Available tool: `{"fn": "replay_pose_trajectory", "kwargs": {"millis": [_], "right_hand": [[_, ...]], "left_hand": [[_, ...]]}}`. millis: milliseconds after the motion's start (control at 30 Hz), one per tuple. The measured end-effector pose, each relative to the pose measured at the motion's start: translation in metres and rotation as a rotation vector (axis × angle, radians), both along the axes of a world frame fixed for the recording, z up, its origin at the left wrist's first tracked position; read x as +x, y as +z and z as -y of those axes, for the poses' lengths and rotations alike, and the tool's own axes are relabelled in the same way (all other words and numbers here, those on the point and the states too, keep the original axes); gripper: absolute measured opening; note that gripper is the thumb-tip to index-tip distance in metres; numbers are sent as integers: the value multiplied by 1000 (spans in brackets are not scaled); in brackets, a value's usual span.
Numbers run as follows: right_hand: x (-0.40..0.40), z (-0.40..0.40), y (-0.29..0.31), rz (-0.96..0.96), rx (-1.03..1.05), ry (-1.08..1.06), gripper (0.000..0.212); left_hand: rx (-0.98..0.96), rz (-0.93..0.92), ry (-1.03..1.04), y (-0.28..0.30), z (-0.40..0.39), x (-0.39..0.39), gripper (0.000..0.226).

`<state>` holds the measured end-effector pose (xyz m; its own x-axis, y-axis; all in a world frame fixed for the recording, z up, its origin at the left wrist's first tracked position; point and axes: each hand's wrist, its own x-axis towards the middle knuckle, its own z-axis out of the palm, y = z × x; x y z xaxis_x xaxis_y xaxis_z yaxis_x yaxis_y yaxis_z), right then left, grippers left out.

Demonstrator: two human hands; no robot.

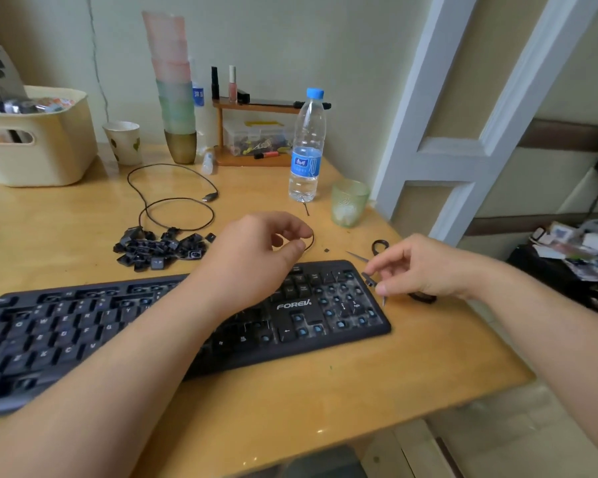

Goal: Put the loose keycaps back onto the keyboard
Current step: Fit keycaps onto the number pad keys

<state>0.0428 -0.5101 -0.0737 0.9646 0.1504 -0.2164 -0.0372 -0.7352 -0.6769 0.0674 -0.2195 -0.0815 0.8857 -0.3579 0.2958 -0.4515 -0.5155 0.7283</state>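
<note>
- Black keyboard (pixel 173 326) lies on the wooden counter (pixel 359 381), and many of its keys on the right part are gone, so small blue stems show there.
- Behind the keyboard, toward its left half, a pile of loose keycaps (pixel 159 248) sits on the counter, touching a thin black cable (pixel 176 201).
- Above the keyboard's back edge, the left hand (pixel 256 257) has its fingers curled, with the thumb and first finger pinching a loop of thin black cable.
- At the keyboard's right end, the right hand (pixel 425 267) pinches one small keycap (pixel 369 279) between its thumb and fingertips, just over the number keys.
- Under that hand, beside the keyboard's right end, lie small scissors (pixel 380 248) with black handles.
- Behind the keyboard's right end stand a water bottle (pixel 306 146) and a green glass (pixel 348 201).
</note>
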Motion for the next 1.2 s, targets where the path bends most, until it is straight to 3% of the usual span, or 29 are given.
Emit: {"fn": "replay_pose_trajectory", "kwargs": {"millis": [300,567,700,1000,1200], "right_hand": [[11,-6,1,39,-122,115,27],[16,-35,29,67,-638,246,32],[19,-50,37,41,-793,292,35],[27,-75,40,-7,-912,273,34],[31,-65,39,-9,-847,248,29]], "left_hand": [[125,175,7,-9,1,-1,16],[109,217,-22,-13,2,-2,17],[98,231,-32,-13,1,-3,17],[102,235,-19,-14,-1,-2,18],[109,260,-17,-14,-1,0,18]]}}
